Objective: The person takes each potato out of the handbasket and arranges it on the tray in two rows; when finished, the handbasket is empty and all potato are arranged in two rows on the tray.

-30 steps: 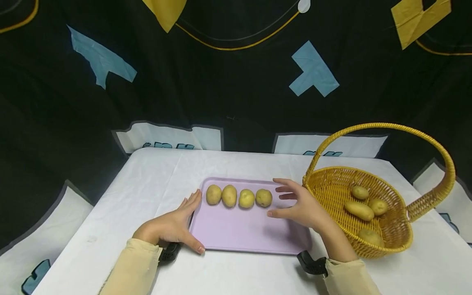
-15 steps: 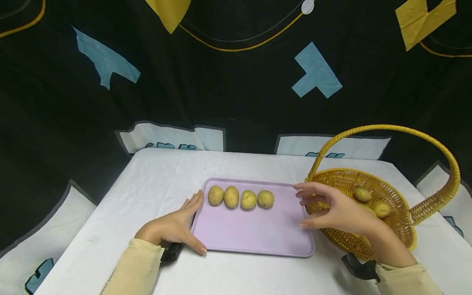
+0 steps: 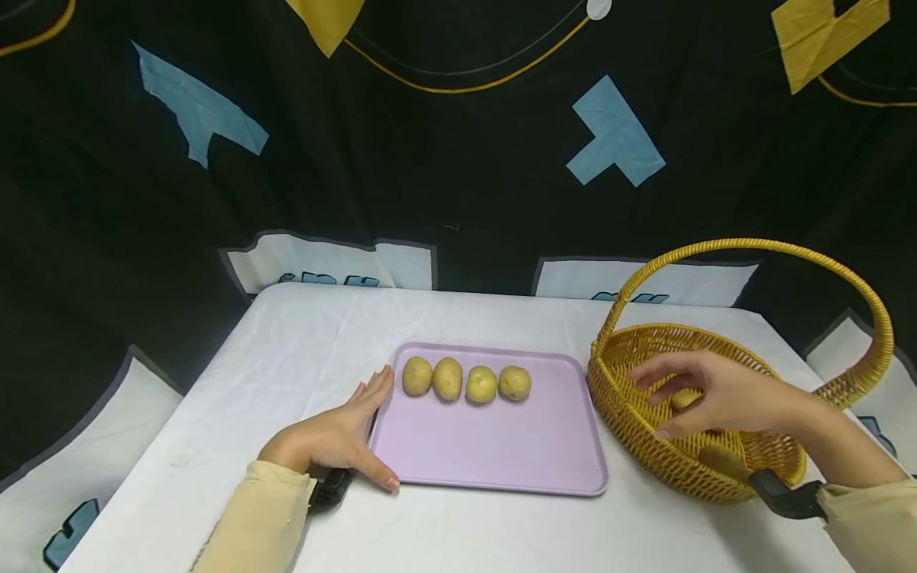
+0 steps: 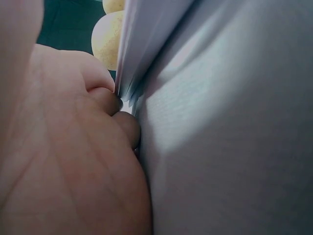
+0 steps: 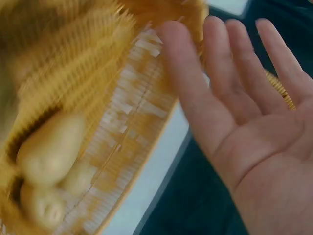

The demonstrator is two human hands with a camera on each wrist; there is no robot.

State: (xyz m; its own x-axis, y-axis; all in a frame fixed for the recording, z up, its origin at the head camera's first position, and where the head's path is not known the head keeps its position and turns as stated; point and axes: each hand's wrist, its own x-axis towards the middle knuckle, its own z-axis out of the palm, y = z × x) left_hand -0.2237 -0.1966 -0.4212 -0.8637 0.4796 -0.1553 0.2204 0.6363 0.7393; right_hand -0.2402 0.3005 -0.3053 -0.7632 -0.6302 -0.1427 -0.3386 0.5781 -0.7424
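My left hand (image 3: pixel 333 436) lies along the left edge of a lilac tray (image 3: pixel 494 450), thumb at the near corner and fingers stretched along the side. In the left wrist view its fingers (image 4: pixel 128 128) are at the tray's rim. Several potatoes (image 3: pixel 447 379) sit in a row on the tray's far half. Over the yellow wicker basket (image 3: pixel 609 398) hovers my right hand (image 3: pixel 731 394), fingers loosely spread and holding nothing. Inside the basket are more potatoes (image 5: pixel 51 149), partly hidden by that hand in the head view.
The basket's tall handle (image 3: pixel 745 243) arches above its opening, with the right forearm passing near its right base. Tray and basket stand side by side on a white-covered table (image 3: pixel 308 342). A black cloth (image 3: pixel 430 175) with blue and yellow patches hangs behind.
My right hand has moved right, from beside the rightmost potato on the tray to above the basket. The left hand and the row of potatoes stay put.
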